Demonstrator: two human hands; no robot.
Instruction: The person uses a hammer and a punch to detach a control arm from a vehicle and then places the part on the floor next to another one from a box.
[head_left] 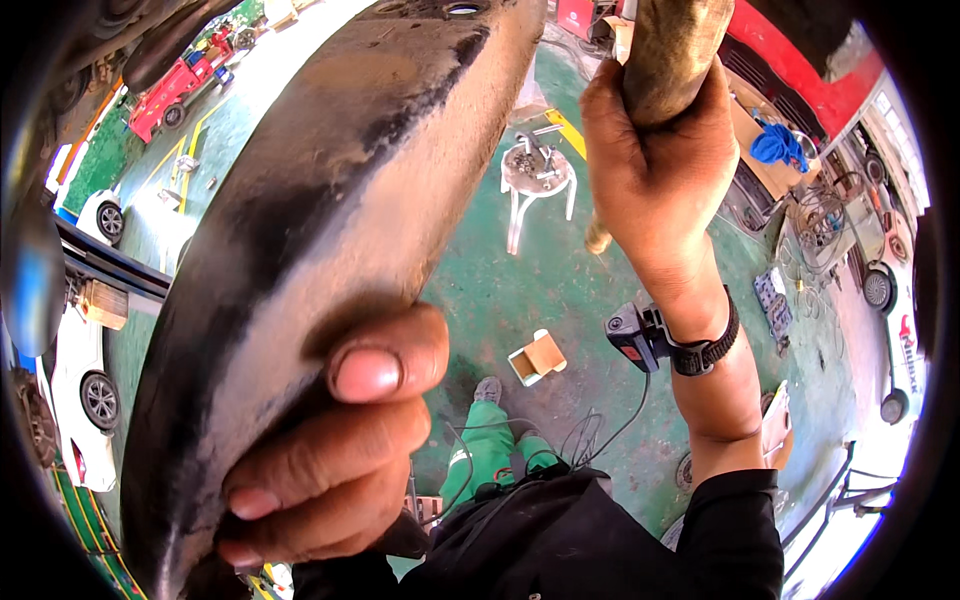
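Note:
A large curved metal car part (pixel 330 200), black and smeared with tan dirt, rises close in front of me from the lower left to the top. My left hand (pixel 350 440) is closed on its right edge, thumb and fingers pressed to the metal. Up at the right, my right hand (pixel 660 180) is wrapped round a thick, worn, yellowish-brown rod (pixel 680 50), whose upper end leaves the picture. Below that hand shows a rounded wooden-looking end (pixel 597 238); whether it belongs to the rod is hidden. A dark device on a strap (pixel 640 335) sits at my right wrist.
A small white stool (pixel 535 172) with metal tools and small parts stands ahead. An opened cardboard box (pixel 537 357) lies on the green floor (pixel 480 270) near my feet. Cables (pixel 590 435) hang by my legs. White cars (pixel 80 400) stand left; a blue cloth (pixel 778 145) lies right.

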